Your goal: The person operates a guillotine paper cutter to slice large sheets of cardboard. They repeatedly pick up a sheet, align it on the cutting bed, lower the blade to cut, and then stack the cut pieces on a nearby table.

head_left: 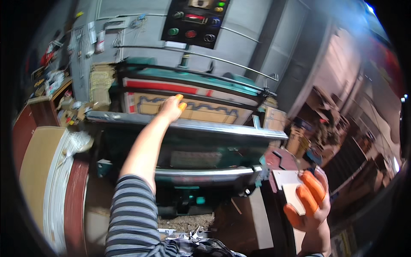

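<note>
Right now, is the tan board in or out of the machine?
In: the tan board sits within the machine, beyond the silver bar, by the left hand.

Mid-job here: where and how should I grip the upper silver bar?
Probably take the upper silver bar along its bare stretch right of the left hand, overhand from the near side: it runs long and narrow across the machine, nothing covering its front there.

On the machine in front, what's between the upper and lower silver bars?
In the head view, a dark panel spans the stretch between the upper silver bar and the lower silver bar; the left forearm crosses in front.
</note>
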### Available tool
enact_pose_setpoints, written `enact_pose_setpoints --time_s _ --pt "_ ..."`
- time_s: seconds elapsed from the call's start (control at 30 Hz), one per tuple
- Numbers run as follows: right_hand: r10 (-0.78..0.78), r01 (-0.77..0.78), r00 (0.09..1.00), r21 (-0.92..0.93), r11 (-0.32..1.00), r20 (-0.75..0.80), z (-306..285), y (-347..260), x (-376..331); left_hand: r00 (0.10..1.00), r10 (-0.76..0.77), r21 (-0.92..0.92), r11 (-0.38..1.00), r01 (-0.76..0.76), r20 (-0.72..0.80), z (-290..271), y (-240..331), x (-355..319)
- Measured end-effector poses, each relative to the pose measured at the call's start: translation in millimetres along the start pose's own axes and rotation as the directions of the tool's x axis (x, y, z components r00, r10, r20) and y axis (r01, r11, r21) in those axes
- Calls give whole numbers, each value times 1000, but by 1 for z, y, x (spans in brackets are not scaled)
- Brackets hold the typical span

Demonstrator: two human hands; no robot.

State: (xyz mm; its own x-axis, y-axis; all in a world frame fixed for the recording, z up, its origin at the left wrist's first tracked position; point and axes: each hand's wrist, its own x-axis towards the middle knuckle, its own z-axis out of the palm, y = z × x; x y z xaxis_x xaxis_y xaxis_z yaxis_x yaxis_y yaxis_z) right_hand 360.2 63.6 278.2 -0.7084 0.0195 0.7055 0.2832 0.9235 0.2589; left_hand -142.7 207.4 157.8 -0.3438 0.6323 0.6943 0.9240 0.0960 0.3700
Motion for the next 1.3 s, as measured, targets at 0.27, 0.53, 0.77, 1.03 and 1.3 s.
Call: enact_pose_setpoints --time_s 0.27,0.53,0.77,1.03,1.3 --pt "874 -874 485 -7 485 -33 35 3 -259 906 399 -515 752 -411 -140 38 118 -156" --pt "905 -944 271 -94 317 327 127 -5 -335 879 475 -454 792 -408 39 -26 135 -284" --pt "735 -829 487 -13 559 472 172 -13 -316 933 332 -378 853 -360 -139 -103 167 -265" --pt "767 -875 366 -87 477 526 132 -28 -336 880 382 -299 837 -459 -283 -141 218 -235" --pt "914 -925 287 -166 343 288 67 -45 -376 836 437 -105 864 -493 -333 -100 241 -168"
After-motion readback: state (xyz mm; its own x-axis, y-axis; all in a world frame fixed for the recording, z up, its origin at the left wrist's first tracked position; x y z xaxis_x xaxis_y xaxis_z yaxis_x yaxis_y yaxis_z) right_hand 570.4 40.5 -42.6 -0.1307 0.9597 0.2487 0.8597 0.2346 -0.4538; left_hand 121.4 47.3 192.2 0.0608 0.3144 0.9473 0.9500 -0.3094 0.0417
